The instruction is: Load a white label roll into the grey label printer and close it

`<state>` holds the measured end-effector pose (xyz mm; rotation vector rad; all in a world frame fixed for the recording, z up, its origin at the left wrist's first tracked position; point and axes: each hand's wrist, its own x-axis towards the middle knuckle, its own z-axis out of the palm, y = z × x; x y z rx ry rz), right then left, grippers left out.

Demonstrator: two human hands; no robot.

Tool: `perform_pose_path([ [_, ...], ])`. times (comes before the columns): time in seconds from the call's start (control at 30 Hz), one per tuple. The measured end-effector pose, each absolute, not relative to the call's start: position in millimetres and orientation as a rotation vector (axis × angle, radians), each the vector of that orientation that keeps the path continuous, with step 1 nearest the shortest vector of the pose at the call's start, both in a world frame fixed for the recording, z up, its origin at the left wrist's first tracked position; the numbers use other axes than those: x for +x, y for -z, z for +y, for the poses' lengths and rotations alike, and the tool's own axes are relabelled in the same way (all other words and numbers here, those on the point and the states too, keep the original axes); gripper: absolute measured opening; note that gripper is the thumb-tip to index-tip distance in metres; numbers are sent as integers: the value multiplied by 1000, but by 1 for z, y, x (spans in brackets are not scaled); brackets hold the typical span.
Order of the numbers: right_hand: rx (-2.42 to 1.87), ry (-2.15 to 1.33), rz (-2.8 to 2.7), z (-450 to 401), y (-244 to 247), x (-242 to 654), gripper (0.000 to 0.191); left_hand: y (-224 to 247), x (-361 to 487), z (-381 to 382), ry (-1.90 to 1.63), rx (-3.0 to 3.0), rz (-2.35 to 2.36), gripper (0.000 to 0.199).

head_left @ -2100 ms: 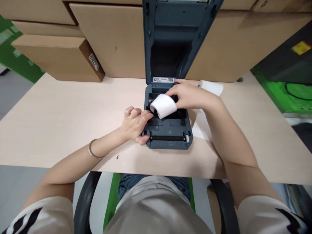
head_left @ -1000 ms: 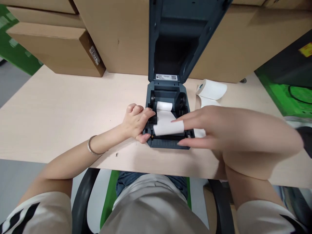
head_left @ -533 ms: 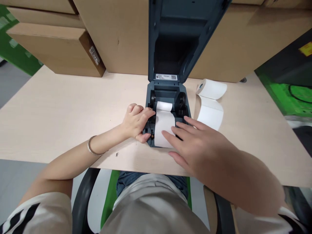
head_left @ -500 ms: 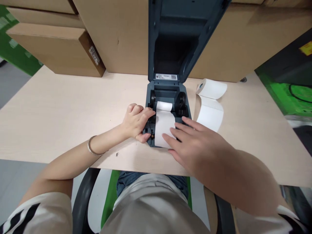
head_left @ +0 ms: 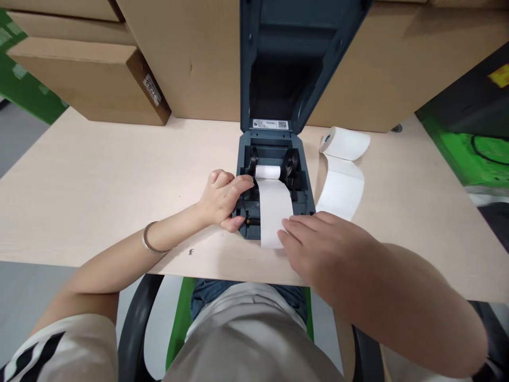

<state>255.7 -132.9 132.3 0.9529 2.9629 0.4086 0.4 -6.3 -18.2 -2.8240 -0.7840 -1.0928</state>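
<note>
Filling mid view, a pale desk (head_left: 119, 175), matte w/ faint grain & a small dk. mark (head_left: 191, 251) near its front edge; flat-faced brown cardboard boxes (head_left: 87, 82) stand along the back, one w/ a white label (head_left: 151, 89). Grey floor (head_left: 35, 302) at L, blk. chair arms (head_left: 137, 331) & green seat (head_left: 178, 323) below. Centre of desk: printer (head_left: 270, 139), dk. blue-grey, hard-looking, angled corners, lid (head_left: 286, 40) standing up. Small white roll (head_left: 268, 172) sits btwn round blk. holders (head_left: 292, 162); smooth paper strip (head_left: 274, 204) runs fwd from it, past the printer's front edge. L hand (head_left: 225, 201) rests on printer's L side, thumb & index spread. R hand (head_left: 314, 241): fingers close tog., tips on strip's R edge; can't tell if thumb pinches. 2nd roll (head_left: 347, 143), wider, lies R of printer, its tail (head_left: 342, 183) curving along the desk.
</note>
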Motion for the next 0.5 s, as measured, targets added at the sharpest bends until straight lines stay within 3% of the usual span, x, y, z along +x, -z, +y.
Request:
perform_pose_path([
  [0.1, 911, -461, 2961, -128, -127, 253, 18, 14, 4, -6, 1152, -2715, -704, 81],
  [0.27, 883, -414, 2905, -123, -122, 248, 44, 7, 9, -6, 1215, -2612, -594, 73],
  [0.5, 800, -340, 2813, -120, -127, 246, 52, 8, 10, -6, 1245, -2635, -569, 72],
])
